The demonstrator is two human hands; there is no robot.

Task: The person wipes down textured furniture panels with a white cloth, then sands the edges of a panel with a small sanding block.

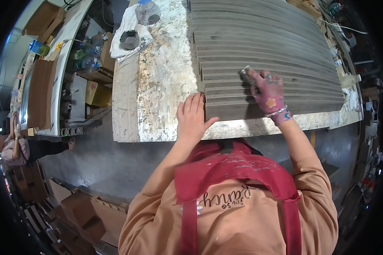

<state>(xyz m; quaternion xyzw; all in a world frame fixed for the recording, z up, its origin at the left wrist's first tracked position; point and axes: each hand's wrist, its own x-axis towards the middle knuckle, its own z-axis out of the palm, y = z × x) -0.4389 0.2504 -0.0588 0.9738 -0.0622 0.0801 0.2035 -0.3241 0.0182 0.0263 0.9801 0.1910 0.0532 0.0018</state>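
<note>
Grey wood-grain strips [264,46] lie side by side on the worn, paint-spotted table [166,85]. My left hand [192,119] is bare and rests flat by their left ends, its fingers stretched out and its thumb reaching over the nearest strip. My right hand [269,91], in a pink glove with a flower pattern, is over the nearer strips. Its fingers are closed on a small grey wad [245,72], held against or just above the surface; blur hides what it is made of.
A dark round cup [129,39] sits on a white cloth [119,52] at the far left of the table, beside a clear plastic jug [148,12]. A clear bottle [350,80] lies at the right edge. Farther left stand a bench, cardboard boxes [83,212] and another person [19,151].
</note>
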